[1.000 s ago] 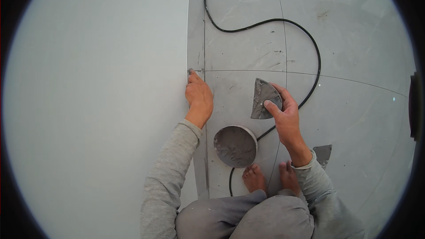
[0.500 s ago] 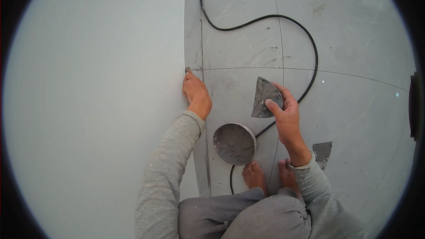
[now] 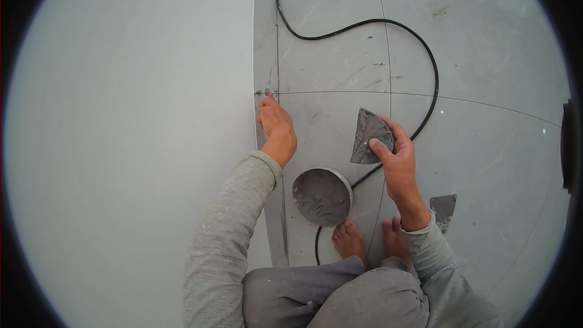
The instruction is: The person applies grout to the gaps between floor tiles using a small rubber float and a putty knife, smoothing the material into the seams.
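My left hand [image 3: 276, 124] is at the narrow grey tile strip [image 3: 265, 36] along the white wall, its fingers bunched and the fingertips at a joint line. A small dab of grey paste [image 3: 267, 92] shows at the fingertip; whether the curled fingers hold anything is hidden. My right hand [image 3: 398, 155] grips a wedge-shaped scraper [image 3: 366, 130], thumb on top and fingers beneath its curved edge. Thick grey paste coats its face. Below and between my hands stands a round bowl [image 3: 322, 197] lined with grey paste.
A black cable [image 3: 432, 64] snakes over the large grey floor tiles [image 3: 486, 164] and passes behind the bowl. To the right of my right wrist lies a flat grey piece [image 3: 443, 209] with paste on it. The white wall [image 3: 133, 133] fills the left side. My bare feet [image 3: 350, 243] are close to the bowl.
My left hand has shifted slightly right, away from the wall edge, uncovering a dark paste spot at the joint. My right hand and the scraper have moved a little right.
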Motion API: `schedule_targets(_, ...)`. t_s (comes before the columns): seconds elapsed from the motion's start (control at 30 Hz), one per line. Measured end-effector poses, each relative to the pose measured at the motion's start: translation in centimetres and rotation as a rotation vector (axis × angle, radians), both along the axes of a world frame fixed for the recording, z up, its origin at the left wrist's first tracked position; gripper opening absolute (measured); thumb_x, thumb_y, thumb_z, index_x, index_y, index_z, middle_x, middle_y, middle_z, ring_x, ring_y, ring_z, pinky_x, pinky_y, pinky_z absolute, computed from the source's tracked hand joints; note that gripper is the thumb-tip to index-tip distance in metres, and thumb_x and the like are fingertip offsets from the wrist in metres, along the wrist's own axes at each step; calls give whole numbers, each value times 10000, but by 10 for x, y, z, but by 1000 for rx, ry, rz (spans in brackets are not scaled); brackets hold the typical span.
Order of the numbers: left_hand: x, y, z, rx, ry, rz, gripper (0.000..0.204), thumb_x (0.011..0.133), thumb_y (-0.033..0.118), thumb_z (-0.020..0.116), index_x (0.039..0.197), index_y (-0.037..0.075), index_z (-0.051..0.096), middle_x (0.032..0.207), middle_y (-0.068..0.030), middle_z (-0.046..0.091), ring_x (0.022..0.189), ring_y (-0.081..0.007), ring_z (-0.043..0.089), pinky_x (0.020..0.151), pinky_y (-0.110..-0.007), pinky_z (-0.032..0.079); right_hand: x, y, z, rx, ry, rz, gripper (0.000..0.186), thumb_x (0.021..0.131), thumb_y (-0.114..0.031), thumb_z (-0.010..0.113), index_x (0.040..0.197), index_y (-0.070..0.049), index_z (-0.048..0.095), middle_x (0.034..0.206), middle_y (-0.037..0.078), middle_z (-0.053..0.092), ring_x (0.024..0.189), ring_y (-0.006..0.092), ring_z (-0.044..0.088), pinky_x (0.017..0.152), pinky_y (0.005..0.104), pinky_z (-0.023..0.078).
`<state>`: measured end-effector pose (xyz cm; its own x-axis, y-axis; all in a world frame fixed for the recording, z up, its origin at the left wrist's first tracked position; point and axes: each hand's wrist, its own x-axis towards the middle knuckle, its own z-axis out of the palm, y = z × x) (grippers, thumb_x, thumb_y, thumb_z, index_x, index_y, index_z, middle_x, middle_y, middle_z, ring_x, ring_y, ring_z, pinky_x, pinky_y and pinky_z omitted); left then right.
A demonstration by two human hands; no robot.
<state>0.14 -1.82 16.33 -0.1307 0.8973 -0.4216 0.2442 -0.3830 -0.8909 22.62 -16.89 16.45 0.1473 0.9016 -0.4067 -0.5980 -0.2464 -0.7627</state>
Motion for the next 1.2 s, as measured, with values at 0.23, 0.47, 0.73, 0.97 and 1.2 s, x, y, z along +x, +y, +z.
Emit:
schedule_targets(0.23,-7,10,7,0,-57,114,758,969,246,654,1593,-24,319,1220,-110,519,937,-143,579,432,-216,365,-2,1,-1,12,-38,-29,488,926,-11,651,1391,83,535,1260,121,658,1129,138,616,1001,283,492)
schedule_targets(0.47,-8,9,8,48,-95,149,708,984,225,639,1572,-43,351,1215,-90,522,908,-125,590,436,-206,378,-4,1,-5,-3,-7,-16,496,924,-16,650,1395,83,533,1268,124,658,1133,146,618,1011,287,486)
schedule_targets(0.73,-10,10,8,54,-177,195,663,969,221,651,1540,-29,425,1291,-112,551,977,-103,598,458,-193,410,-2,0,-4,-30,-73,2,534,912,-36,672,1416,68,530,1280,99,645,1148,136,594,1028,282,459)
schedule_targets(0.97,-3,12,16,72,-336,187,602,968,169,635,1485,-88,463,1390,-158,583,1078,-175,701,645,-250,576,2,-1,-3,-30,-50,-10,540,912,-33,674,1422,66,524,1300,106,635,1156,142,595,1031,288,462)
schedule_targets(1.2,3,13,18,65,-498,227,525,964,123,639,1440,-62,517,1231,-184,662,1055,-255,717,781,-298,594,12,-8,2,-10,-70,-29,536,918,-30,668,1423,65,518,1304,109,634,1160,146,595,1037,293,462)
